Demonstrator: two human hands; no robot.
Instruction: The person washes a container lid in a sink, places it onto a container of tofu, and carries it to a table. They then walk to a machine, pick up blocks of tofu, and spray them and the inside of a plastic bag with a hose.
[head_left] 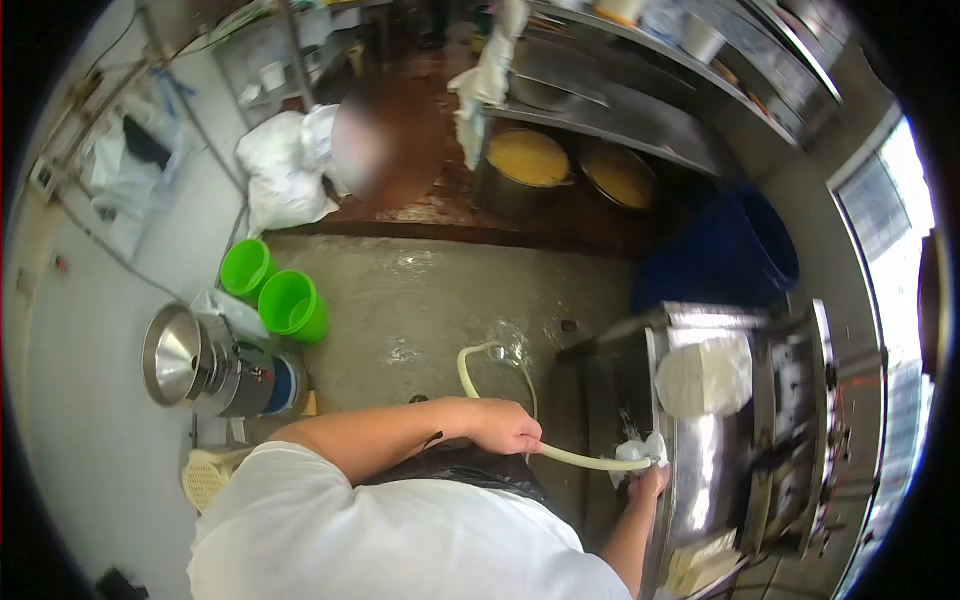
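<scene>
A pale yellow hose runs between my two hands. My left hand reaches across in front of my body, its fingers wrapped round the hose. At the hose's right end, beside the edge of the steel counter, my right hand is closed on it. A crumpled white plastic piece surrounds that end and partly covers it. Beyond my left hand, the rest of the hose loops over the wet floor.
Two green buckets and a steel machine with a funnel stand on the left. A large blue barrel is at the back right. Big pots sit under a steel shelf. A white-wrapped block lies on the counter.
</scene>
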